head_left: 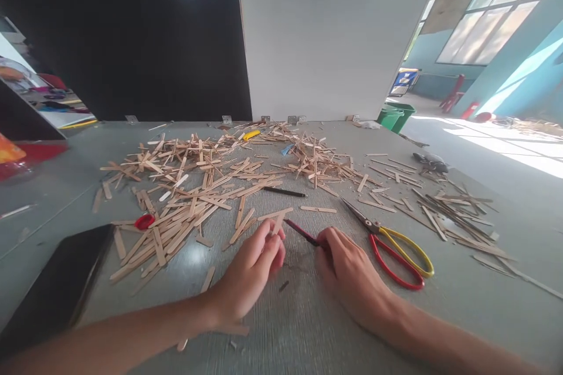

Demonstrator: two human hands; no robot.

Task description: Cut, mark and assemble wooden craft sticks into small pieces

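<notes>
Positions are taken from the scissors (373,226), which lie on the table (299,328) with red and yellow handles towards the person. Farthest left of the scissors, a dark flat object (53,281) rests near the table's edge; its kind cannot be confirmed. Nearer, still to their left, a red ring-like piece (144,222) lies among a loose heap of wooden sticks (176,234). The left hand (253,263), left of the scissors, has its fingers clamped on a single short stick (278,222), raised above the table. Beyond that hand, left of the scissors' tips, lies a black pen-like item (284,192). Just left of the scissors, the right hand (345,257) has its fingers closed around the near end of a slim dark tool (303,234), apparently a blade; its tip points at the held stick, contact undetermined. Right of the scissors, thin dark strips (457,216) lie scattered. In this inspector's judgement, the step in hand is working a single stick with the tool; the next move calls for a steady left grip and a controlled edge, kept clear of the left fingers.
</notes>
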